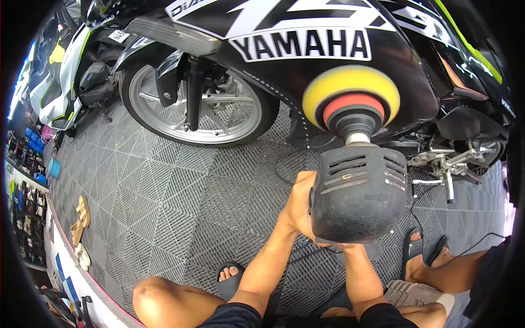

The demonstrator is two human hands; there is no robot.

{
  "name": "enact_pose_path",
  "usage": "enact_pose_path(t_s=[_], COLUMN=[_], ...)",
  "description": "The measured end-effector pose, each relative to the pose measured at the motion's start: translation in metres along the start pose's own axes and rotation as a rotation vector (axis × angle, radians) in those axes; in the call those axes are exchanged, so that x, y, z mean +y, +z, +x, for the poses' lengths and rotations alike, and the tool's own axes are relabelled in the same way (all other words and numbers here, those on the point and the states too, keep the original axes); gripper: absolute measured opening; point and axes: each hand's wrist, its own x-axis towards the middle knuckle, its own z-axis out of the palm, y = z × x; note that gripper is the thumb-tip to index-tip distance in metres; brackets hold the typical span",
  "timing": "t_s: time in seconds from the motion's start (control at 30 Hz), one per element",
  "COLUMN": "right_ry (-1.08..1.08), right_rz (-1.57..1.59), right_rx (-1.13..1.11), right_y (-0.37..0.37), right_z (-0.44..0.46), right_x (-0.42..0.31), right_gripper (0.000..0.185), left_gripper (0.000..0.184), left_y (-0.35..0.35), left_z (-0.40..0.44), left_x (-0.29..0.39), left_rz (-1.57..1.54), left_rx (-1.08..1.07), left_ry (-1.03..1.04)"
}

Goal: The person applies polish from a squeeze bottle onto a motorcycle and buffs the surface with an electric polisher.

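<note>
A black electric polisher (358,199) is held up in front of me, its yellow foam pad (314,98) against or very near the lower black side panel of a Yamaha motorcycle (273,68); contact is hard to tell. A red backing plate (353,105) sits behind the pad. My left hand (302,205) is closed on the polisher's left side, its fingers partly hidden by the housing. Beneath the rear of the tool, my right hand (344,246) grips it from below, with most of the fingers out of sight behind the body.
The front wheel (197,104) stands to the left, the footrest and pedal (445,169) to the right. Another motorcycle (65,82) is at far left. Sandals (81,218) lie on the grey tile floor (158,180). Another person's leg (454,273) is at right. A black cable (306,251) runs below.
</note>
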Motion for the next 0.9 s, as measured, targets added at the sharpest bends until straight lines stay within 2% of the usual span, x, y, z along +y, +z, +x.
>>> enact_pose_path(t_s=[0.17,0.3,0.37,0.4,0.43,0.63,0.7,0.77,0.83,0.9], right_ry=[0.004,-0.060,-0.018,-0.021,-0.103,0.022,0.025,0.022,0.202,0.035], right_rz=[-0.111,-0.242,-0.189,-0.182,-0.149,-0.097,-0.176,-0.060,0.019,-0.017], right_rx=[0.011,-0.134,-0.201,-0.174,0.018,-0.059,-0.171,-0.064,-0.038,0.020], right_y=[0.014,0.008,0.004,0.002,0.013,0.003,-0.011,-0.005,-0.001,0.009], right_z=[0.020,0.060,0.063,0.062,0.053,0.049,0.048,0.024,0.006,0.022], right_x=[-0.012,-0.044,-0.044,-0.045,-0.039,-0.049,-0.048,-0.027,-0.028,-0.035], right_gripper=[0.096,0.098,0.097,0.096,0.092,0.101,0.113,0.116,0.110,0.106], left_gripper=[0.083,0.083,0.083,0.083,0.083,0.083,0.084,0.084,0.084,0.084], left_y=[-0.012,-0.015,-0.013,-0.010,-0.009,-0.005,-0.002,0.003,0.009,0.011], left_z=[-0.005,-0.005,-0.006,-0.007,-0.007,-0.007,-0.007,-0.008,-0.010,-0.008], left_x=[-0.004,-0.004,-0.003,-0.004,-0.004,-0.004,-0.001,0.000,0.002,0.003], left_rz=[-0.016,-0.055,-0.062,-0.065,-0.063,-0.079,-0.085,-0.088,-0.092,-0.104], left_rx=[0.043,0.085,0.081,0.074,0.068,0.092,0.088,0.086,0.086,0.096], left_ry=[0.008,-0.011,-0.020,-0.012,-0.013,-0.030,-0.047,-0.053,-0.068,-0.079])
